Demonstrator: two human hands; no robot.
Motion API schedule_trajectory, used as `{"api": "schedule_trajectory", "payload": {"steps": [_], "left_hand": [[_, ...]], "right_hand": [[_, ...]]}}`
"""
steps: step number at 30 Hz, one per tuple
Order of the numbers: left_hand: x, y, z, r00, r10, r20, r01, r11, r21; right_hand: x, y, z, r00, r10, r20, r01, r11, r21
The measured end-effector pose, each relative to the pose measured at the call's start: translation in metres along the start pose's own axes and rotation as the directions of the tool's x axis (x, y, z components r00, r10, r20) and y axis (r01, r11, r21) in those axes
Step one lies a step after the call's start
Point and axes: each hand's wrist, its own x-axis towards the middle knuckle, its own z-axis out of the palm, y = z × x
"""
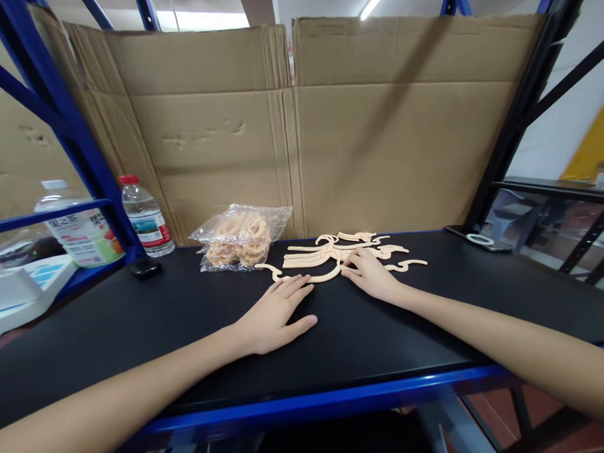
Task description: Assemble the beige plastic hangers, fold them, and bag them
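Several cream-coloured curved strips [308, 255] lie side by side on the black table, scroll-shaped at some ends; their material is unclear. My left hand [273, 318] rests palm down in front of them, fingers stretched and thumb apart. Its fingertips touch the long curved cream strip [325, 277] nearest me. At that strip's right end, my right hand [373, 274] has its thumb and index finger bent around it, as in a pinch. Part of the group is hidden behind the right hand. Another wavy strip [414, 262] sticks out to the right of it.
Left of the strips sits a clear plastic bag [240, 236] of similar cream pieces. A red-capped water bottle [146, 216] and a black mouse-like object [145, 267] stand farther left. A white ring [480, 239] lies on a dark flat object at right. Cardboard panels [408, 128] close off the back.
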Motion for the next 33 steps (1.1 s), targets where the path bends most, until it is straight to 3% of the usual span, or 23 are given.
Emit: {"api": "schedule_trajectory", "payload": {"steps": [9, 15, 19, 23, 28, 33], "left_hand": [[-0.005, -0.005, -0.003, 0.995, -0.091, 0.028, 0.091, 0.996, 0.007], [-0.006, -0.006, -0.005, 0.998, -0.06, -0.001, 0.06, 0.998, -0.018], [-0.005, -0.005, -0.004, 0.997, -0.054, -0.05, 0.053, 0.998, -0.025], [-0.006, -0.005, -0.004, 0.997, 0.0, -0.072, -0.003, 0.999, -0.037], [-0.007, -0.004, -0.005, 0.992, 0.086, -0.095, -0.093, 0.994, -0.066], [-0.007, -0.003, -0.006, 0.985, 0.127, -0.117, -0.139, 0.986, -0.096]], "right_hand": [[-0.019, 0.012, -0.04, 0.987, 0.029, 0.161, -0.008, 0.992, -0.127], [-0.026, 0.019, -0.057, 0.979, 0.044, 0.198, -0.029, 0.997, -0.077], [-0.002, 0.033, -0.059, 0.985, 0.074, 0.157, -0.069, 0.997, -0.037], [0.04, 0.067, -0.063, 0.973, 0.204, 0.105, -0.181, 0.964, -0.197], [0.076, 0.109, -0.058, 0.955, 0.241, 0.173, -0.193, 0.948, -0.255], [0.086, 0.124, -0.04, 0.939, 0.244, 0.242, -0.176, 0.946, -0.272]]}}
